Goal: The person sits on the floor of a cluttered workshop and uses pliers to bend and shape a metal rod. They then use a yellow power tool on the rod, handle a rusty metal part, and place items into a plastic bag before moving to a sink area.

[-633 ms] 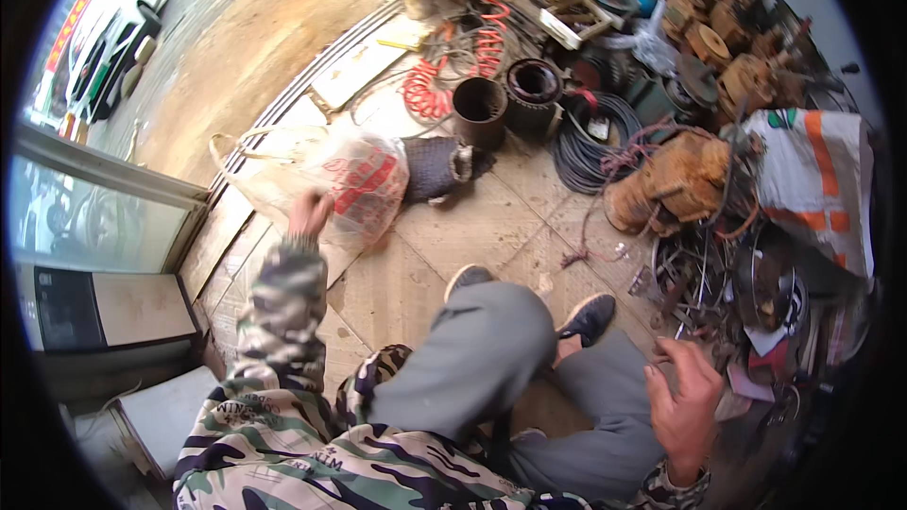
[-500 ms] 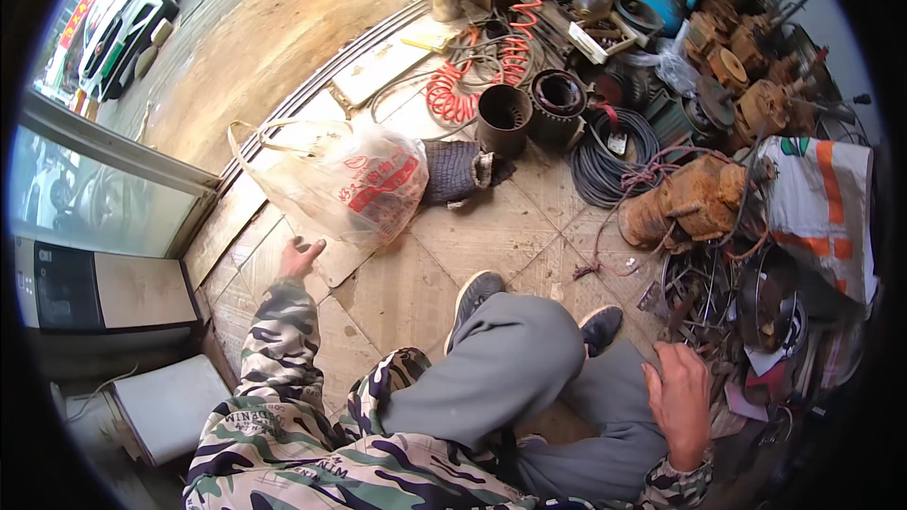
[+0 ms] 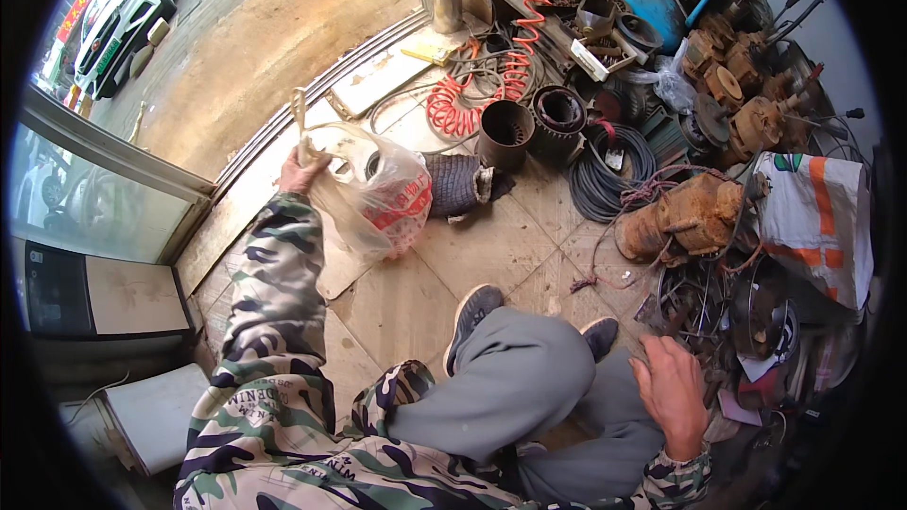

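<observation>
Head view: left hand (image 3: 300, 174) grips plastic bag (image 3: 383, 196); right hand (image 3: 673, 397) loosely curled.

Red print marks the plastic bag (image 3: 387, 184), dark lettering my camouflage jacket (image 3: 269, 373), light characters the red banner (image 3: 84, 2) I see outside.

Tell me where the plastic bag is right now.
In the head view, the plastic bag is left of centre, held by the left hand, just left of the dark textured bundle.

Daylight enters from upper left; the distorted rim blackens.
</observation>
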The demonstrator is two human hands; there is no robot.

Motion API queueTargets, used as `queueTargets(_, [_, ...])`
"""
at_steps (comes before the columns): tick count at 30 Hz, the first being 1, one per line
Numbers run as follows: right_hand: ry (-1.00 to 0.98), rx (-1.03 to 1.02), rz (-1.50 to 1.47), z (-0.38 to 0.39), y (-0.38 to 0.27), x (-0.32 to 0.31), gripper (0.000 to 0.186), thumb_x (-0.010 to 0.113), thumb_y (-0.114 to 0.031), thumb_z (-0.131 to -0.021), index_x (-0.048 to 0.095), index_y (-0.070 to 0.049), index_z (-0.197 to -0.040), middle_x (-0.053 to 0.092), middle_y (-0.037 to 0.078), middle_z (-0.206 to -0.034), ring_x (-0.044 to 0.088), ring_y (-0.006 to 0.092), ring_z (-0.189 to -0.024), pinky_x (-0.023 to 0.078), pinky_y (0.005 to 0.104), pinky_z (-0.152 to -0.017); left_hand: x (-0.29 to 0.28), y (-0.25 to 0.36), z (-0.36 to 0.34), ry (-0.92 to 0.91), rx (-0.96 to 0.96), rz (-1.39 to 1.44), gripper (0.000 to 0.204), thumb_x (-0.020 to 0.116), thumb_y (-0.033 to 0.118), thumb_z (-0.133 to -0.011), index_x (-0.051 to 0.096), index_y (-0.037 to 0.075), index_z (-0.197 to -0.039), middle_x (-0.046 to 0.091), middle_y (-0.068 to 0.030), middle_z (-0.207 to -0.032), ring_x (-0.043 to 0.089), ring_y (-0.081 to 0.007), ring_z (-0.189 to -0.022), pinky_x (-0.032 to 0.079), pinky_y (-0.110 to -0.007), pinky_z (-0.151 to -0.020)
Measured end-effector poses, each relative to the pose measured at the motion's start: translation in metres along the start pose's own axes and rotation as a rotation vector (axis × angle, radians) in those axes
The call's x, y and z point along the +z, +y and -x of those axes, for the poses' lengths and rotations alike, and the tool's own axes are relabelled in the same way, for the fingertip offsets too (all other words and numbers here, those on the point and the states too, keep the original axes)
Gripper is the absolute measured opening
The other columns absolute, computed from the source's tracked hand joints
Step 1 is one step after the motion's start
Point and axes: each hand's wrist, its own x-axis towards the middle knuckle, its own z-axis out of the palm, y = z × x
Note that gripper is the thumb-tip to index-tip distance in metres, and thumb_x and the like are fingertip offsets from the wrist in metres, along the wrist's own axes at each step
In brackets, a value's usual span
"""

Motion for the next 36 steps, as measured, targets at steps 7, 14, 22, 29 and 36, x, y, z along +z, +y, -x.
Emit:
queueTargets(7, [-0.006,-0.023,-0.015,-0.002,-0.003,-0.001,0.027,0.069,-0.012,-0.079,0.062,0.000,-0.102,0.059,0.020,-0.086,0.058,0.0419,-0.082,0.046,0.0477,-0.071,0.052,0.072,0.025,-0.103,-0.017,-0.285,0.042,0.078,0.028,-0.080,0.066,-0.002,-0.108,0.068,-0.0035,-0.083,0.060,-0.0125,-0.071,0.046,-0.026,-0.065])
queueTargets(14, [0.092,-0.130,-0.056,-0.005,-0.005,-0.005,0.027,0.069,-0.012,-0.080,0.060,0.001,-0.101,0.059,0.020,-0.088,0.058,0.0408,-0.085,0.047,0.0468,-0.073,0.096,0.158,0.070,-0.397,0.195,-0.166,0.021,0.066,0.019,-0.092,0.070,-0.002,-0.092,0.068,-0.0004,-0.082,0.058,-0.0095,-0.077,0.046,-0.026,-0.072])
queueTargets(22, [0.392,-0.306,-0.605,-0.059,-0.020,-0.021,0.091,0.083,-0.019,-0.068,0.035,0.002,-0.142,0.048,0.024,-0.138,0.049,0.0332,-0.128,0.040,0.0384,-0.106,0.186,0.311,0.164,-0.995,0.613,-0.376,0.021,0.068,0.019,-0.091,0.068,-0.002,-0.092,0.066,-0.0029,-0.080,0.058,-0.0096,-0.075,0.050,-0.028,-0.072])
queueTargets(29, [0.572,-0.423,-0.711,-0.066,-0.013,-0.005,0.084,0.080,-0.030,-0.074,0.040,0.002,-0.140,0.042,0.022,-0.143,0.040,0.0330,-0.133,0.033,0.0391,-0.110,0.262,0.370,0.253,-1.364,0.746,-0.229,0.012,0.064,0.009,-0.092,0.067,-0.001,-0.097,0.066,-0.0058,-0.085,0.061,-0.0138,-0.081,0.049,-0.028,-0.072])
queueTargets(36, [0.468,-0.156,-1.178,-0.020,0.058,0.024,0.030,0.058,-0.026,-0.096,0.063,0.002,-0.106,0.066,0.004,-0.094,0.059,0.0120,-0.088,0.048,0.0293,-0.081,0.375,0.313,0.313,-1.319,0.354,0.137,0.037,0.052,0.034,-0.101,0.064,-0.001,-0.102,0.054,-0.0004,-0.068,0.048,-0.0082,-0.063,0.040,-0.026,-0.056])
